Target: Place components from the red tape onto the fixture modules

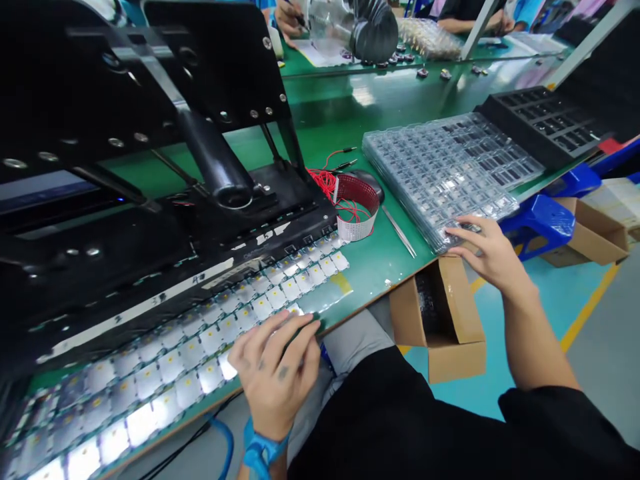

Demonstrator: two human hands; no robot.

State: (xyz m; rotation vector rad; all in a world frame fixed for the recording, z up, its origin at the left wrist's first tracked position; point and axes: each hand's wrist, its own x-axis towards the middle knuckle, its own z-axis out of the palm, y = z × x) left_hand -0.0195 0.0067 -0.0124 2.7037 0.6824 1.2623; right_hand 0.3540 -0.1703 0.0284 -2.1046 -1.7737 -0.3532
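Observation:
My left hand (pixel 275 370) lies with curled fingers at the near edge of a large sheet of white square pads (pixel 215 340), and a blue band circles its wrist. What those fingers hold, if anything, is hidden. My right hand (pixel 493 255) has its fingers over the near corner of a stack of clear blister trays (pixel 440 177). Steel tweezers (pixel 399 231) lie on the green bench mat (pixel 370 267) between my hands. Beyond them sit a red-and-white ribbon cable loop (pixel 357 208) and red test leads (pixel 333 170).
A black metal fixture (pixel 150 160) with bolts looms over the left of the bench. A black compartment tray (pixel 543 127) stands behind the clear trays. An open cardboard box (pixel 437 320) sits below the bench edge, near blue stools (pixel 540 223). A co-worker's hand (pixel 289 17) works across the bench.

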